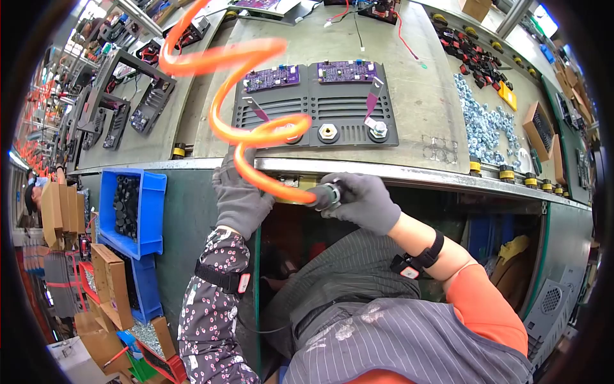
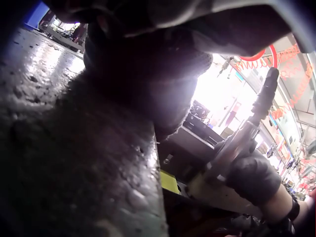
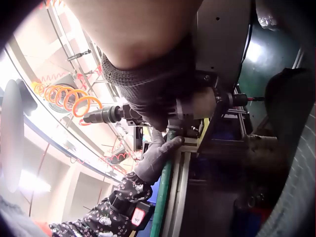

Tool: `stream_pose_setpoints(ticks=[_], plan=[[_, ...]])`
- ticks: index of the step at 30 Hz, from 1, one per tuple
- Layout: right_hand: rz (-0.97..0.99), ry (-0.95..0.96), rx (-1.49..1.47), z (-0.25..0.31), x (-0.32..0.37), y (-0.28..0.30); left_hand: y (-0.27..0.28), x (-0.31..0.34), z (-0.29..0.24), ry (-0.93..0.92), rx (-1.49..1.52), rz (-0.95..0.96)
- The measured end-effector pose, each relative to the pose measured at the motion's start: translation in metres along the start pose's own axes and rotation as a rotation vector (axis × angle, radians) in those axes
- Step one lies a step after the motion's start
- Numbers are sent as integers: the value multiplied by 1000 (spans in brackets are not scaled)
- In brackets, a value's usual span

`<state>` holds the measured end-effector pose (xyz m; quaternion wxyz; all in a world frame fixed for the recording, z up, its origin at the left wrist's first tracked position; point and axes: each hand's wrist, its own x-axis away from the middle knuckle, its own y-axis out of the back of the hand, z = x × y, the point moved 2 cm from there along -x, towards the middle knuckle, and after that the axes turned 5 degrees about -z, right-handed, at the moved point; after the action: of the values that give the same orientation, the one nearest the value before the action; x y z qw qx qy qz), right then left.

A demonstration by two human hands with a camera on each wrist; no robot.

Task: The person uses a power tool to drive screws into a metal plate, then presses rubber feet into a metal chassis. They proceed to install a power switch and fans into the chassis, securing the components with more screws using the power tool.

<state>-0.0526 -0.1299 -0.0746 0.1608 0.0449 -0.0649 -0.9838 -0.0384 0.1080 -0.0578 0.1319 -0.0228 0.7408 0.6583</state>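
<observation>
My gloved right hand (image 1: 368, 203) grips a pistol-shaped air tool (image 3: 202, 103), its chuck and thin bit showing in the right wrist view. An orange coiled hose (image 1: 204, 61) runs from the tool's connector (image 3: 103, 115), which the head view shows in front of the bench edge. With its thumb spread, my gloved left hand (image 1: 243, 200) rests at the bench edge, fingertips near a black slotted panel (image 1: 387, 105). That panel and its neighbour lie side by side, carrying purple circuit boards (image 1: 345, 71), upright metal strips and hex nuts (image 1: 328, 132). The hose partly covers the left panel.
Loose silver fasteners (image 1: 483, 125) lie in a heap at the right, by a yellow block (image 1: 507, 96) and red-black parts. Blue bins (image 1: 151, 217) with black pieces stand at the left. Black frames (image 1: 105, 96) sit on the far left bench.
</observation>
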Motion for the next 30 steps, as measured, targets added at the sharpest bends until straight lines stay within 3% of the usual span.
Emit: stream_pose_setpoints(ticks=[1, 2, 3, 4, 6, 9, 10, 12, 14, 17, 19, 21, 26, 30], plan=[[-48, -9, -265, 10, -2, -1, 0, 0, 1, 7, 2, 1], [-54, -32, -243, 27, 5, 12, 0, 0, 2, -2, -36, 21], [-92, 144, 102, 54, 9, 28, 1, 0, 2, -9, -73, 44], [-243, 337, 150, 63, 14, 40, 7, -2, 0, 0, -38, 63], [-411, 351, -19, 95, 21, 61, 8, -1, -1, 3, -42, 69], [-390, 466, -571, 124, 1, 88, 10, -3, -5, 5, -84, 64], [-195, 377, -679, 122, -3, 101, 9, -3, -5, 3, -88, 59], [-37, 276, -671, 116, -18, 126, 9, -3, -6, 5, -96, 59], [-41, 331, -584, 109, -38, 141, 8, -2, -4, -8, -88, 50], [-414, 495, -378, 102, -55, 165, 9, -2, -5, -16, -82, 45], [-442, 653, -254, 114, -71, 166, 11, -3, -6, 2, -72, 53], [-581, 710, -325, 126, -77, 139, 12, -3, -6, -9, -63, 42], [-609, 572, -336, 109, -97, 140, 10, -2, -4, -18, -46, 34], [-644, 629, -384, 100, -105, 142, 8, -1, -2, -13, -34, 36]])
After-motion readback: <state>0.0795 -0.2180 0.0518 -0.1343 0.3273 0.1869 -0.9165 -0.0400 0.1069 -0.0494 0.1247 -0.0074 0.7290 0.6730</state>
